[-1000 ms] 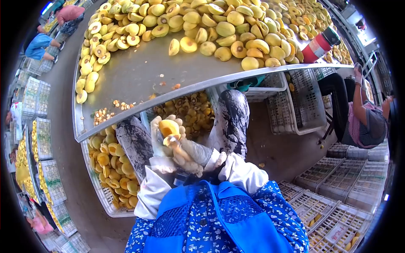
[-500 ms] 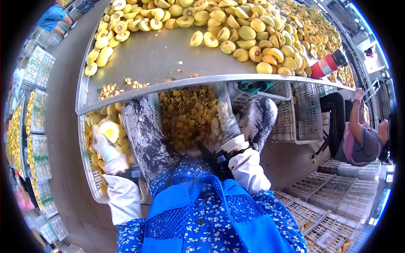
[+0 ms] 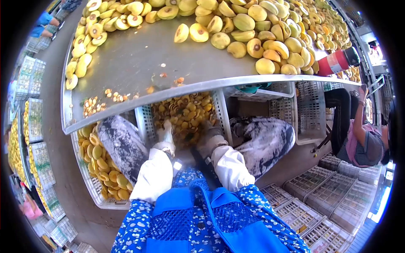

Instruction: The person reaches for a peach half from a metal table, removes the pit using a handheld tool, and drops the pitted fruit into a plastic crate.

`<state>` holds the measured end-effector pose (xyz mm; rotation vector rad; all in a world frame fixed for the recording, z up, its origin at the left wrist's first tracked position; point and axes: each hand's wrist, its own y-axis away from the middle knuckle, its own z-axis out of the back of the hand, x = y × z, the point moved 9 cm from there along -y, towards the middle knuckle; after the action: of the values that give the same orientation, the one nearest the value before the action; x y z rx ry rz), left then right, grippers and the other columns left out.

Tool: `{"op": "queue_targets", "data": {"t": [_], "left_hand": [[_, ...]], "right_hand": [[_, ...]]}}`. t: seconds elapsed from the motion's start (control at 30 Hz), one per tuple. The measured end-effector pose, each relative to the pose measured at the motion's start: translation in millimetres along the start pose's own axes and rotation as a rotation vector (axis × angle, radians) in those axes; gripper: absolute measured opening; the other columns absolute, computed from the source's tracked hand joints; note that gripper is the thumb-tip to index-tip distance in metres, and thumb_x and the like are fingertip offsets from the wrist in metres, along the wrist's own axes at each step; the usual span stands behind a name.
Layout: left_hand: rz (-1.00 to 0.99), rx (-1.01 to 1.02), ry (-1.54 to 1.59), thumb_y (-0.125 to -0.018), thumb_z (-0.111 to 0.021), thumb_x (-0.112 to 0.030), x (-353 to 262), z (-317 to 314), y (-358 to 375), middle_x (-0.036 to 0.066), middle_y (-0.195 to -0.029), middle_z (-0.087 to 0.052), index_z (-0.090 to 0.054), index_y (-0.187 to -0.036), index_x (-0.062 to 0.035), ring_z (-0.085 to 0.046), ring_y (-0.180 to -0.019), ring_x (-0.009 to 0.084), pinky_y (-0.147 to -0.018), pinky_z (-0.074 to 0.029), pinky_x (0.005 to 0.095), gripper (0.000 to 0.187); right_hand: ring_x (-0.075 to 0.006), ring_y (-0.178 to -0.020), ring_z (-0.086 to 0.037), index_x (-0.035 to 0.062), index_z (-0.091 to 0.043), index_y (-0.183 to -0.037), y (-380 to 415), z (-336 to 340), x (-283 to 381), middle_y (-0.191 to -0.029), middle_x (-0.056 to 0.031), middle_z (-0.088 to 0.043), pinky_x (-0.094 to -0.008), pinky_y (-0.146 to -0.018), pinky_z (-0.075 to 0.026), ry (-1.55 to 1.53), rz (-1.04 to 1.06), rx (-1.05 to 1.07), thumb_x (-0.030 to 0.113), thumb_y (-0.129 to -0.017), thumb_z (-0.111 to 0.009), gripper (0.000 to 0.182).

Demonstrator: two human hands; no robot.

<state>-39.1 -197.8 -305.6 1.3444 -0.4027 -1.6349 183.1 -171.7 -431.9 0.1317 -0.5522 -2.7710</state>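
My left hand (image 3: 166,135), in a pale glove, hangs between my knees over the middle crate (image 3: 145,120). My right hand (image 3: 214,134), also gloved, is beside it on the right, near that crate's right wall. Both hands are blurred, and I cannot make out their fingers or anything in them. Inside the middle crate lie many small yellow-brown fruit pieces (image 3: 185,110). Left of my left knee, another crate (image 3: 90,189) holds halved yellow fruit (image 3: 103,168), which look like peaches.
The metal table (image 3: 139,50) carries piled fruit halves (image 3: 244,21), scattered pit bits (image 3: 93,106) and a red bottle (image 3: 335,62). Its raised rim crosses above my knees. A co-worker (image 3: 363,135) sits at the right. Stacked white crates (image 3: 320,189) stand at lower right.
My left hand has moved right, from the left crate, where a fruit half was at its fingers, to the middle crate. My right hand has shifted slightly left and down. The view has shifted.
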Motion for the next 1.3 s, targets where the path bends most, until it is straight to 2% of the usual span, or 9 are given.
{"op": "queue_targets", "data": {"t": [0.07,0.17,0.43,0.77,0.97,1.03,1.07,1.13,1.3], "left_hand": [[0.255,-0.289,-0.223,-0.082,-0.046,-0.065,74.1,4.8,-50.9,0.018,-0.133,-0.045,-0.039,-0.131,0.0024,-0.045,-0.119,0.0342,-0.098,-0.035,0.0377,0.083],[0.196,-0.178,0.022,-0.080,-0.049,-0.064,164.4,-22.4,-118.5,0.016,-0.133,-0.046,-0.040,-0.132,-0.0016,-0.043,-0.120,0.0358,-0.099,-0.033,0.0398,0.081],[0.068,-0.081,0.389,-0.082,-0.053,-0.050,106.6,-51.7,-78.5,0.016,-0.127,-0.051,-0.044,-0.127,0.0003,-0.048,-0.114,0.0309,-0.094,-0.037,0.0367,0.068],[-0.354,-0.090,0.593,-0.085,-0.057,-0.034,-57.4,-10.8,-79.1,0.015,-0.119,-0.056,-0.049,-0.121,0.0027,-0.054,-0.107,0.0247,-0.089,-0.043,0.0328,0.052],[-0.497,-0.353,0.550,-0.086,-0.059,-0.024,9.8,-4.5,-105.0,0.015,-0.114,-0.059,-0.052,-0.117,0.0041,-0.058,-0.103,0.0209,-0.085,-0.046,0.0305,0.042],[-0.368,-0.407,0.190,-0.084,-0.061,-0.024,116.1,-9.6,-150.3,0.018,-0.113,-0.060,-0.054,-0.115,0.0032,-0.058,-0.102,0.0241,-0.085,-0.046,0.0319,0.042],[-0.224,-0.414,0.044,-0.082,-0.063,-0.032,99.4,-4.8,-88.5,0.021,-0.113,-0.059,-0.053,-0.118,0.0013,-0.058,-0.103,0.0265,-0.086,-0.046,0.0343,0.050],[0.414,-0.300,-0.173,-0.079,-0.063,-0.044,154.0,-7.8,-95.1,0.021,-0.114,-0.059,-0.053,-0.122,-0.0013,-0.057,-0.105,0.0285,-0.089,-0.044,0.0346,0.061],[0.077,-0.095,0.039,-0.079,-0.063,-0.043,122.5,-67.9,-96.2,0.018,-0.111,-0.058,-0.051,-0.121,-0.0025,-0.055,-0.102,0.0257,-0.086,-0.043,0.0327,0.059]], "right_hand": [[-0.0269,-0.119,-0.045,0.0145,-0.049,-0.128,2.6,-18.9,7.8,-0.129,-0.0122,-0.047,-0.0391,-0.093,-0.041,0.010,0.056,0.102,0.042,-0.087,-0.051,0.049],[-0.0269,-0.119,-0.045,0.0138,-0.049,-0.127,4.6,-34.4,12.7,-0.129,-0.0123,-0.047,-0.0394,-0.093,-0.040,-0.116,-0.027,0.208,0.041,-0.086,-0.051,0.049],[-0.0271,-0.119,-0.045,0.0119,-0.049,-0.127,-7.2,-41.8,3.9,-0.130,-0.0128,-0.047,-0.0400,-0.093,-0.040,-0.249,-0.157,0.310,0.039,-0.086,-0.051,0.049],[-0.0274,-0.120,-0.045,0.0094,-0.049,-0.126,-81.0,22.8,-53.5,-0.131,-0.0133,-0.047,-0.0408,-0.093,-0.039,-0.405,-0.323,0.150,0.035,-0.085,-0.051,0.048],[-0.0275,-0.120,-0.044,0.0080,-0.049,-0.125,-2.0,-15.3,-39.5,-0.131,-0.0136,-0.047,-0.0413,-0.093,-0.039,-0.380,-0.321,0.282,0.033,-0.085,-0.050,0.048],[-0.0276,-0.120,-0.044,0.0075,-0.049,-0.125,30.3,-33.8,-29.0,-0.131,-0.0137,-0.047,-0.0414,-0.093,-0.039,-0.347,-0.301,0.363,0.033,-0.085,-0.050,0.047],[-0.0276,-0.120,-0.044,0.0073,-0.049,-0.125,38.8,-45.9,-23.3,-0.131,-0.0138,-0.047,-0.0415,-0.093,-0.039,-0.331,-0.289,0.390,0.032,-0.085,-0.050,0.047],[-0.0276,-0.120,-0.044,0.0068,-0.049,-0.125,40.2,-48.2,-10.2,-0.131,-0.0139,-0.047,-0.0417,-0.093,-0.038,-0.306,-0.255,0.411,0.032,-0.084,-0.050,0.047],[-0.0278,-0.121,-0.044,0.0055,-0.050,-0.124,-19.2,-38.4,29.2,-0.132,-0.0142,-0.047,-0.0421,-0.093,-0.038,-0.310,-0.195,0.367,0.030,-0.084,-0.050,0.047]]}}
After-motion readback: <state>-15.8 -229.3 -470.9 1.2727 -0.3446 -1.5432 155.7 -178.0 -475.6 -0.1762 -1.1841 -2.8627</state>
